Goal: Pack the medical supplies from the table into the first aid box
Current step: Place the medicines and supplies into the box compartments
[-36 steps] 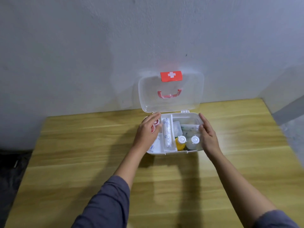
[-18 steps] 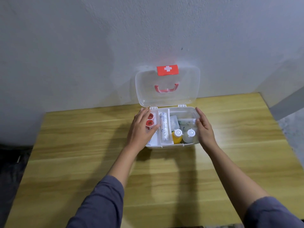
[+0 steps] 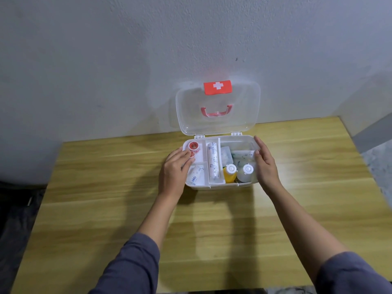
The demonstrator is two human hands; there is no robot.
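The clear first aid box (image 3: 220, 186) stands open at the far middle of the wooden table (image 3: 106, 204), its lid (image 3: 241, 109) upright against the wall. Inside lie red tape rolls (image 3: 193, 146), a long wrapped bandage (image 3: 213, 161), a small packet (image 3: 196, 175), a yellow bottle (image 3: 230, 174), a clear bottle (image 3: 246, 174) and flat packets (image 3: 242, 154). My left hand (image 3: 174, 172) rests at the box's left side, fingertips touching the lower tape roll. My right hand (image 3: 266, 164) lies flat against the box's right wall, fingers extended.
A grey plaster wall (image 3: 106, 60) rises right behind the table. The table's right edge (image 3: 360, 166) drops to a speckled floor. Dark items (image 3: 14, 209) sit low on the left beyond the table edge.
My left hand has slid from over the box's left compartments to its left side, uncovering the tape rolls and small packet. My right hand stays at the right wall.
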